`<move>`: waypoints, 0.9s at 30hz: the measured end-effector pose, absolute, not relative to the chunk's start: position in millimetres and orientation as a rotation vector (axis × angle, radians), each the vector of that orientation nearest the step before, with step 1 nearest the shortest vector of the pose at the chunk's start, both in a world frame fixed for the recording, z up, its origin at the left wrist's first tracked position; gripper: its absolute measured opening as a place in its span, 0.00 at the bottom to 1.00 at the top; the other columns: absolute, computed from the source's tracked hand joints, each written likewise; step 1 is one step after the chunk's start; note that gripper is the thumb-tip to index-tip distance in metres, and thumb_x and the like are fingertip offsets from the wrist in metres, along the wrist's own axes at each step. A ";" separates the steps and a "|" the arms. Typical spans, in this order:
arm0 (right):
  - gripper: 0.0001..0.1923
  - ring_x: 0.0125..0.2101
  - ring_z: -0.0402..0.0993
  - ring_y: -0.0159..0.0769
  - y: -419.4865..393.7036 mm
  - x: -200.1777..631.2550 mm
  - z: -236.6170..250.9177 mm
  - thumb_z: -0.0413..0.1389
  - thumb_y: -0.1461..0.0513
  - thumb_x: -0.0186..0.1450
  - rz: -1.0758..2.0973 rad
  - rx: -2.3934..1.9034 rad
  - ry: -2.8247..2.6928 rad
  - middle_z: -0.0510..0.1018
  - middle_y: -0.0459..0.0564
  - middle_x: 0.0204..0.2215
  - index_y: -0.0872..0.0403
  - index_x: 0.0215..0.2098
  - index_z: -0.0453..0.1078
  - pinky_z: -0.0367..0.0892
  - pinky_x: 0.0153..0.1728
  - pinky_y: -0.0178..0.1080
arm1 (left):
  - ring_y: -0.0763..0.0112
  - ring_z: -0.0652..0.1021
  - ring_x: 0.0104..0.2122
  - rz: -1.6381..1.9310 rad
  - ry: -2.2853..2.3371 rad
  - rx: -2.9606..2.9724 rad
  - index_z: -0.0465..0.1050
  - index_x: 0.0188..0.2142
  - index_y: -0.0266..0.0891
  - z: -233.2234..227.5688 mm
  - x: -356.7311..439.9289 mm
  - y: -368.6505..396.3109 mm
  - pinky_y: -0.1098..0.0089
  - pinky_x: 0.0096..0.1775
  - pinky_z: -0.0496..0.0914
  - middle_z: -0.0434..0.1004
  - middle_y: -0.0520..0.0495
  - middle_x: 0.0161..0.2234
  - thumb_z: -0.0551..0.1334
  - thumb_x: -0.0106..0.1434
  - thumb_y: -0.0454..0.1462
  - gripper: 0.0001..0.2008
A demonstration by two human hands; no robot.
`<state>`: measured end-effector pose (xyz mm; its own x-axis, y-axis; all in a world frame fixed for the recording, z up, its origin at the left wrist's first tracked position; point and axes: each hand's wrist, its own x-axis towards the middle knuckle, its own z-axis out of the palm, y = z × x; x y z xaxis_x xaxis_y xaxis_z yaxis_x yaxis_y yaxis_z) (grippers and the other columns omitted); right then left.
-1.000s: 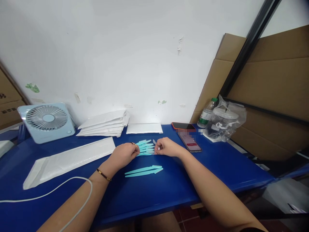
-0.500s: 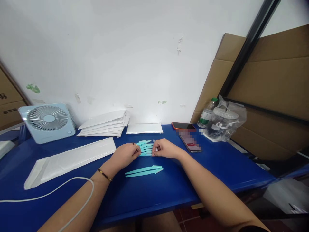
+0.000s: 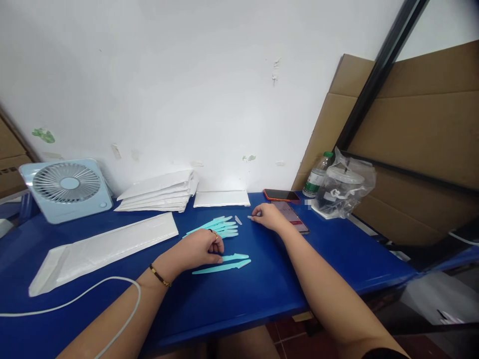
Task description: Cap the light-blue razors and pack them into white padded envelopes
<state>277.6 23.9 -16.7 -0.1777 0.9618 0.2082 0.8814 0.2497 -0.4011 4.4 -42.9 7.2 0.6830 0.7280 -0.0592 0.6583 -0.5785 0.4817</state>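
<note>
Several thin turquoise plastic sticks (image 3: 223,227) lie fanned on the blue table (image 3: 262,284). Two more turquoise sticks (image 3: 228,264) lie side by side nearer me. My left hand (image 3: 204,247), with a ring and a wrist bracelet, rests on the near pair with its fingertips touching the left end of one. My right hand (image 3: 267,218) is further back and right, its fingers pinching a small clear cap (image 3: 250,217) against the table. Another small clear cap (image 3: 238,220) lies loose beside the fan.
A long white padded envelope (image 3: 105,248) lies at left, a stack of envelopes (image 3: 159,192) and one flat envelope (image 3: 221,198) by the wall. A small blue fan (image 3: 65,188), a white cable (image 3: 75,299), two phones (image 3: 286,204), a bottle (image 3: 316,177) and a bagged cup (image 3: 342,189) surround the spot.
My left hand has left the fanned sticks and come down to the near pair. My right hand has moved away to the right with a small clear cap.
</note>
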 end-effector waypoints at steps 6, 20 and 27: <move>0.02 0.27 0.71 0.31 23.9 270.1 -21.5 0.59 0.64 0.51 0.489 -1.648 -2.157 0.76 0.47 0.25 0.55 0.25 0.72 0.62 0.26 0.30 | 0.71 0.72 0.26 0.228 1.270 2.655 0.72 0.28 0.43 -3.1 5.6 -37.5 0.72 0.26 0.57 0.74 0.52 0.27 0.57 0.52 0.37 0.05; 0.15 0.20 0.69 0.28 4.6 251.1 -12.5 0.63 0.56 0.50 1.290 -1.191 -2.202 0.72 0.45 0.17 0.58 0.31 0.74 0.66 0.23 0.31 | 0.72 0.72 0.25 0.258 1.403 2.593 0.71 0.27 0.42 -7.6 -1.1 -28.9 0.73 0.25 0.58 0.75 0.52 0.27 0.55 0.51 0.34 0.06; 0.13 0.20 0.70 0.29 5.1 250.3 -14.4 0.62 0.56 0.51 1.172 -1.190 -2.230 0.73 0.45 0.17 0.58 0.31 0.75 0.65 0.23 0.30 | 0.72 0.72 0.25 0.271 1.385 2.563 0.72 0.27 0.41 -6.3 -2.7 -29.4 0.73 0.26 0.59 0.76 0.50 0.27 0.55 0.51 0.34 0.08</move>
<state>250.3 5.1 -14.4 -0.5844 0.8085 -0.0698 0.5158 0.3037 -0.8010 -2.7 -29.4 -6.3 0.5399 0.8396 0.0590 0.8000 -0.5337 0.2742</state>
